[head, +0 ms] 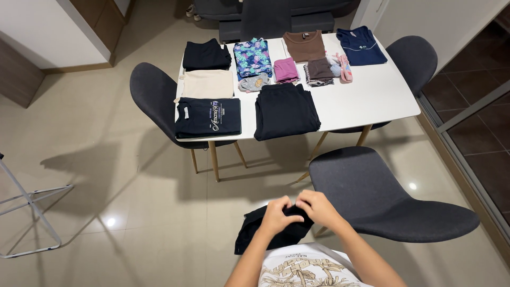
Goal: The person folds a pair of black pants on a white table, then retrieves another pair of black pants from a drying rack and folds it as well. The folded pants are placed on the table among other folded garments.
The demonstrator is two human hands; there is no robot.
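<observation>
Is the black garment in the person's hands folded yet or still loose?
Loose: the black garment hangs bunched from both hands, left hand and right hand, no flat folded shape.

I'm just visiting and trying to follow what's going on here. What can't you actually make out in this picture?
Head view, the only one:
- The black garment: both hands bunch it, so its kind cannot be told; the left hand and right hand cover its top.
- Fingertips of both hands: curled into the cloth.
- The far chair: its top is cut off by the upper edge.
- The white metal frame: cut off by the left edge.
- The small folded items beside the pink piece: too small to identify.
</observation>
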